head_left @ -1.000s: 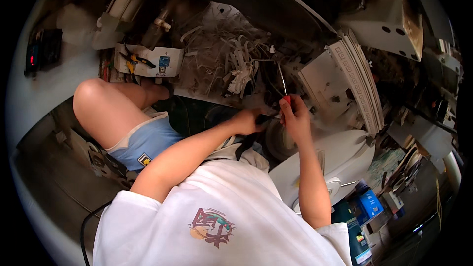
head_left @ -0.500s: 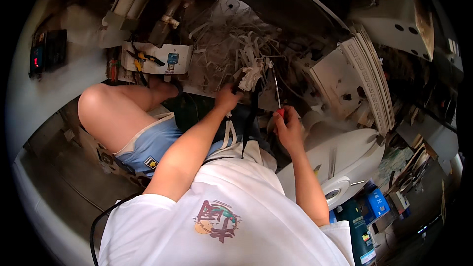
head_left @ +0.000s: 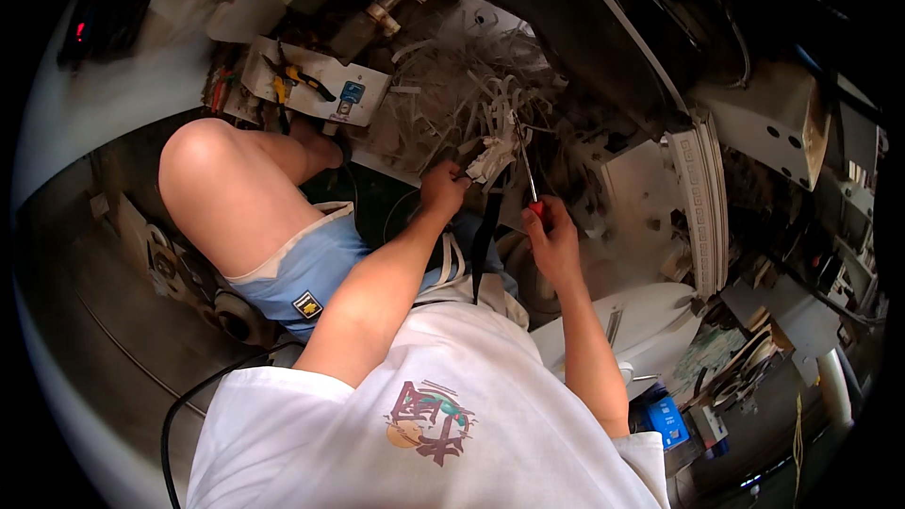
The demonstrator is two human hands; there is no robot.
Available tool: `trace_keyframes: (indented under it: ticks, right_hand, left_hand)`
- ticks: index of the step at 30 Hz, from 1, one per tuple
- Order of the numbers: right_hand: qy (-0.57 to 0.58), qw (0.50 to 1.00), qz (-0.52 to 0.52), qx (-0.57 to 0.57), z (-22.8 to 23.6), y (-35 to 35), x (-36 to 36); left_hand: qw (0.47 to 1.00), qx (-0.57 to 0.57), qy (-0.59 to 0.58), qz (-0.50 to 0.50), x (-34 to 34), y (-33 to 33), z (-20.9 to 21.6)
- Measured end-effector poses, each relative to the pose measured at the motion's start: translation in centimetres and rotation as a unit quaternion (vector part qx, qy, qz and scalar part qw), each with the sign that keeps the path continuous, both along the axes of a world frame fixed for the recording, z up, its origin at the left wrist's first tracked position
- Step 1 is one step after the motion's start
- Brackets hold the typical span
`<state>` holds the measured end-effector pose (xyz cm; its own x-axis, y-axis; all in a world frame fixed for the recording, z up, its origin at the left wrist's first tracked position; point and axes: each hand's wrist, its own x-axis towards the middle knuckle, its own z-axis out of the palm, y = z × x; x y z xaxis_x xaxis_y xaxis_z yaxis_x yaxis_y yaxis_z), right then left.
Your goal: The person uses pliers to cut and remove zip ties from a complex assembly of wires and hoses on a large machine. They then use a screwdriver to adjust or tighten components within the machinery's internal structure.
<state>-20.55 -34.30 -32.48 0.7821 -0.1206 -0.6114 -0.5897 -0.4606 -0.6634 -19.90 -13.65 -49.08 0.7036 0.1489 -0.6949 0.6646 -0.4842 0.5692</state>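
In front of my lap, my left hand (head_left: 443,190) has its fingers closed at the lower left end of an off-white, irregular moulded part (head_left: 491,161), whose exact kind I cannot make out. My right hand (head_left: 554,238) grips the red handle of a screwdriver (head_left: 529,172). Its thin metal shaft points up and away, and the tip is near the far end of the off-white part; whether they touch is unclear. Behind both hands lies a tangled heap of pale strips (head_left: 462,85). A black strap (head_left: 485,236) hangs between my forearms.
Pliers with yellow and black handles (head_left: 309,82) rest on a white box (head_left: 371,94) at the far left. A white ribbed panel (head_left: 699,207) stands on the right. Beside my right forearm is a rounded white casing (head_left: 650,316), with a blue box (head_left: 667,422) lower down.
The whole view has tilted and shifted, so the surroundings sit differently in the picture. My hands keep their holds on the off-white part and the screwdriver, with only slight movement.
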Motion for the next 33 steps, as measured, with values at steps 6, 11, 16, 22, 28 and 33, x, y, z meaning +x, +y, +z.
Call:
trace_keyframes:
  ticks: [6,11,16,22,28,33]
  right_hand:
    - [-0.001,1.000,0.026,0.009,-0.6,0.0,0.9]
    - [-0.006,0.999,0.034,-0.010,-0.6,0.0,0.7]
    - [0.002,1.000,-0.014,0.028,-1.1,-1.1,-0.4]
    - [0.019,0.999,-0.020,0.036,-0.8,-1.3,-0.3]
    - [-0.017,1.000,0.000,0.018,-1.7,-1.3,-0.6]
    - [0.001,1.000,0.007,0.028,-1.5,-0.1,1.1]
  left_hand:
    - [1.000,0.001,-0.009,-0.003,0.6,0.3,0.0]
    - [0.999,0.011,-0.038,0.016,0.1,0.1,-1.4]
    - [1.000,0.004,-0.029,-0.003,0.8,0.1,-2.1]
    - [0.995,-0.008,-0.100,-0.013,8.9,2.4,0.0]
    - [0.986,0.015,-0.112,-0.126,15.6,3.7,2.7]
    - [0.983,0.029,-0.111,-0.141,13.2,4.6,2.2]
